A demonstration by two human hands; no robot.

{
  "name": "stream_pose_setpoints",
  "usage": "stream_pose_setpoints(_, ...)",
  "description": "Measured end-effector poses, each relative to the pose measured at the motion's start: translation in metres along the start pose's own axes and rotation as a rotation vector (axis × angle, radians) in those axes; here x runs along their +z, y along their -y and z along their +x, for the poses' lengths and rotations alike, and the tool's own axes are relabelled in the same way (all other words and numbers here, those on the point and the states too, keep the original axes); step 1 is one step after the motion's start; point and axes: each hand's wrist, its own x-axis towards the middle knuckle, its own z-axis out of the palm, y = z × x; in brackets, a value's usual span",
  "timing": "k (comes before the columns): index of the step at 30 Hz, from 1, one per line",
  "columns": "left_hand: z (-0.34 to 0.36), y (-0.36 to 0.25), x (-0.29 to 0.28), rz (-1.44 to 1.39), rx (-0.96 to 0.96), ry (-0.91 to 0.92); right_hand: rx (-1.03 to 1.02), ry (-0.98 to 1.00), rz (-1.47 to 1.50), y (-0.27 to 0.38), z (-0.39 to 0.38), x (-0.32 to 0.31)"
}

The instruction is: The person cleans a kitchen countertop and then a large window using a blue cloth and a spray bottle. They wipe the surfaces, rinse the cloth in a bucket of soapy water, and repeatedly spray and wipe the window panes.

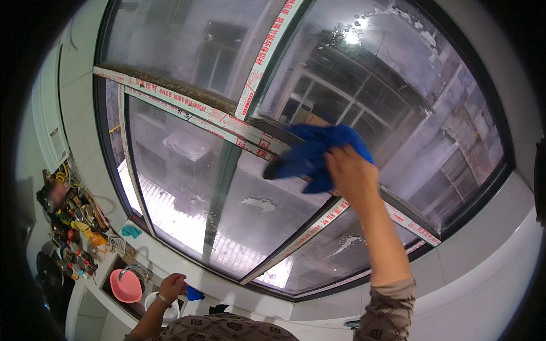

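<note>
A blue cloth (307,163) is bunched against the window's middle bar (244,129), with my right hand (350,167) pressing on it, fingers wrapped over the fabric. Above it is a smudged glass pane (369,74). My left hand (174,287) is low at the left, fingers curled, beside a smaller blue cloth (193,294) at the sill; whether it grips that cloth is unclear.
At the lower left, a sink counter holds a pink basin (126,287), a white bucket (170,312), a tap (133,270) and a teal cloth (131,231). Several bottles and other small items (79,233) crowd the left side. Tiled wall (472,244) borders the window.
</note>
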Motion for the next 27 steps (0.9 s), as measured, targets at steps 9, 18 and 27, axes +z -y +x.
stream_pose_setpoints(9, -0.021, 0.041, -0.013, -0.012, -0.037, -0.077, 0.599, 0.055, 0.364, -0.103, -0.049, -0.057)
stream_pose_setpoints(18, 0.021, -0.054, 0.071, 0.094, 0.236, 0.174, -0.105, 0.051, 0.374, 0.057, 0.098, 0.047)
stream_pose_setpoints(27, 0.030, -0.105, 0.122, 0.238, 0.314, 0.380, -0.120, -0.160, 0.345, -0.009, -0.004, 0.034)
